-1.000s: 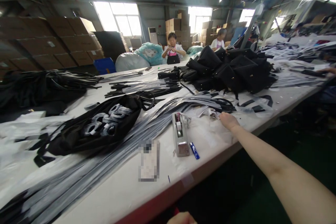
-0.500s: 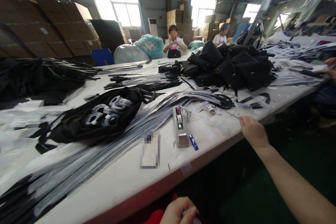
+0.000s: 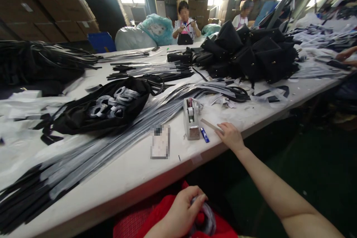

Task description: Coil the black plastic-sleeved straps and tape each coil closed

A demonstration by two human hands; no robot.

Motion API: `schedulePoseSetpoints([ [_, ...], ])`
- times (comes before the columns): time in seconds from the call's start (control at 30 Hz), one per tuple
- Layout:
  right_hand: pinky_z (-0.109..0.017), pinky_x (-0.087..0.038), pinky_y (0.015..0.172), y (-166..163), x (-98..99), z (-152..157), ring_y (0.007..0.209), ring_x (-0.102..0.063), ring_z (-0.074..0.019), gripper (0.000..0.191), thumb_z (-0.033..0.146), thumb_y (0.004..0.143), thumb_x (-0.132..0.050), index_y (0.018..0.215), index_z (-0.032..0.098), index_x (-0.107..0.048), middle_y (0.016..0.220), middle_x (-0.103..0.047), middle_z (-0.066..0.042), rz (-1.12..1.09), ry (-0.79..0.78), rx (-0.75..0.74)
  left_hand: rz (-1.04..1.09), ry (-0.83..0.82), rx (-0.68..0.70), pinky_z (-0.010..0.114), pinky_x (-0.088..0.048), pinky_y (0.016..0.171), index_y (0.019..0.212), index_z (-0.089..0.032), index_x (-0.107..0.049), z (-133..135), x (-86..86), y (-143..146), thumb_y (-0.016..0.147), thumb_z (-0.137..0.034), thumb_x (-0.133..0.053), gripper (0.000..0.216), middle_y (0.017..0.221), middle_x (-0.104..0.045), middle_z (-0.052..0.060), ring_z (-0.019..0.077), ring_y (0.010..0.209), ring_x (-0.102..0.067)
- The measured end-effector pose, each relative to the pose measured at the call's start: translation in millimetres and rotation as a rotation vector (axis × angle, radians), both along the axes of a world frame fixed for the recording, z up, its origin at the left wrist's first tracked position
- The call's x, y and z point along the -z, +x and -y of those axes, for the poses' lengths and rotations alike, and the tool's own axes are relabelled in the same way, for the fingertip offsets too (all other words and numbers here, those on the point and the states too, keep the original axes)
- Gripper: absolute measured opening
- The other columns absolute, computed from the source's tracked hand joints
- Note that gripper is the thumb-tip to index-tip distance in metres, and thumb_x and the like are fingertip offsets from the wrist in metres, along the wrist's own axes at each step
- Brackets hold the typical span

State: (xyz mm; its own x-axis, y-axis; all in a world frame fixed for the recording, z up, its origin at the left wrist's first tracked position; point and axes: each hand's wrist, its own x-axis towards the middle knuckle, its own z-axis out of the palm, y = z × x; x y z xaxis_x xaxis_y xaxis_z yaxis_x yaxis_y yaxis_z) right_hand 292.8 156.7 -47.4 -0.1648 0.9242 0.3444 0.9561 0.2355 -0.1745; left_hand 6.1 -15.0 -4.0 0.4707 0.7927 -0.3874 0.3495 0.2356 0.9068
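Note:
My left hand (image 3: 185, 208) is low over my red-clad lap, its fingers closed around a coiled strap in clear wrap (image 3: 209, 217), which forms a ring. Over the table's near edge, my right hand (image 3: 231, 137) pinches one end of a thin flat greyish strip (image 3: 211, 124); its exact kind cannot be made out. The strip's far end points at a grey tape dispenser (image 3: 192, 122). Between dispenser and right hand lies a small blue item (image 3: 204, 135), perhaps a lighter. A blurred-out phone-shaped object (image 3: 160, 142) rests left of the dispenser.
Several similar coils (image 3: 114, 101) sit on a black fabric bag (image 3: 80, 117) at left. Long wrapped straps (image 3: 117, 130) cross the white table (image 3: 134, 178). Black handbags (image 3: 251, 52) are heaped at the back right. Opposite, a person (image 3: 185, 26) handles a black bag.
My right hand has moved left with the strip, from the table edge to near the dispenser. My left hand has risen slightly, so the coil shows more. The view has tilted down.

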Motion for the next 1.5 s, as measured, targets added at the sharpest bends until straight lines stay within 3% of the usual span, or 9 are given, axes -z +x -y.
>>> schedulePoseSetpoints([
  [0.2,-0.034,-0.046,0.082,-4.4,10.1,-15.5,0.09,-0.06,-0.0241,0.02,0.031,0.091,-0.056,0.093,0.022,-0.075,0.09,-0.069,-0.009,-0.054,-0.055,-0.042,-0.032,0.017,0.007,0.024,-0.043,0.071,0.082,-0.015,-0.065,-1.1,-1.0,0.2,0.092,-0.041,-0.05,0.032,0.079,-0.063,0.003,0.0143,0.073,-0.053],
  [0.4,-0.033,-0.049,0.083,1.8,19.6,-15.5,0.09,-0.063,-0.0227,0.022,0.034,0.089,-0.059,0.086,0.021,-0.077,0.091,-0.071,-0.008,-0.185,-0.068,0.036,-0.019,0.028,0.021,0.024,-0.044,0.073,0.084,-0.015,-0.066,-3.3,-1.8,-1.3,0.093,-0.039,-0.049,0.03,0.082,-0.066,0.004,0.0149,0.077,-0.057],
  [0.7,-0.026,-0.051,0.072,11.1,8.5,-30.6,0.078,-0.068,-0.0175,0.026,0.04,0.086,-0.061,0.079,0.021,-0.077,0.086,-0.074,-0.003,-0.242,-0.248,0.049,-0.03,0.037,0.049,0.024,-0.044,0.076,0.084,-0.016,-0.065,-6.5,-0.1,-1.1,0.093,-0.04,-0.05,0.03,0.085,-0.068,0.004,0.0143,0.077,-0.057],
  [1.13,-0.032,-0.043,0.084,4.5,-10.7,-30.1,0.095,-0.062,-0.0243,0.026,0.031,0.096,-0.047,0.097,0.018,-0.07,0.101,-0.07,-0.012,0.126,-0.294,-0.008,-0.022,0.06,0.055,0.024,-0.044,0.076,0.082,-0.016,-0.065,-5.0,-3.1,-2.0,0.093,-0.039,-0.05,0.03,0.084,-0.068,0.004,0.0134,0.076,-0.057],
  [1.37,-0.031,-0.043,0.069,-10.1,-9.4,-40.8,0.085,-0.065,-0.0254,0.017,0.022,0.091,-0.049,0.101,0.018,-0.062,0.096,-0.07,-0.012,0.274,-0.338,0.072,-0.024,0.068,0.053,0.024,-0.044,0.077,0.082,-0.016,-0.065,-0.8,-8.6,-1.4,0.093,-0.041,-0.049,0.031,0.085,-0.069,0.003,0.0135,0.075,-0.057],
  [1.5,-0.032,-0.043,0.069,-21.5,-10.5,-38.9,0.082,-0.066,-0.0259,0.022,0.012,0.091,-0.042,0.104,0.013,-0.059,0.092,-0.07,-0.017,0.314,-0.335,0.105,-0.028,0.083,0.042,0.025,-0.045,0.078,0.083,-0.017,-0.067,1.6,-10.2,-1.7,0.092,-0.041,-0.049,0.031,0.086,-0.07,0.004,0.0142,0.076,-0.058],
])
